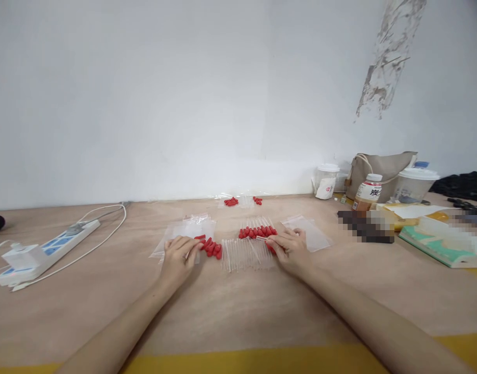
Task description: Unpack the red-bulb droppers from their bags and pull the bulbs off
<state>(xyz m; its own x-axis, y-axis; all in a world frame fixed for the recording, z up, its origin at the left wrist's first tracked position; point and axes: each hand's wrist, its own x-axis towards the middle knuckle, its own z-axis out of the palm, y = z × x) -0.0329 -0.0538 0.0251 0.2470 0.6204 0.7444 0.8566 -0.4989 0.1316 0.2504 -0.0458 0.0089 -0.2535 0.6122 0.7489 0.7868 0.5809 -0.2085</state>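
Note:
My left hand [179,254] lies knuckles up on a clear plastic bag [187,231], its fingers curled beside a small heap of loose red rubber bulbs [212,248]. A row of clear glass tubes [244,254] lies between my hands. My right hand [287,248] has its fingers pinched on a dropper with a red bulb at the right end of that row. Behind it lies a row of assembled droppers with red bulbs [257,231].
More clear bags [309,232] lie right of my right hand. Further red bulbs [231,201] sit near the wall. A white power strip [47,249] with cable is at the left. Cups, a bottle [369,192], a beige bag and books crowd the right.

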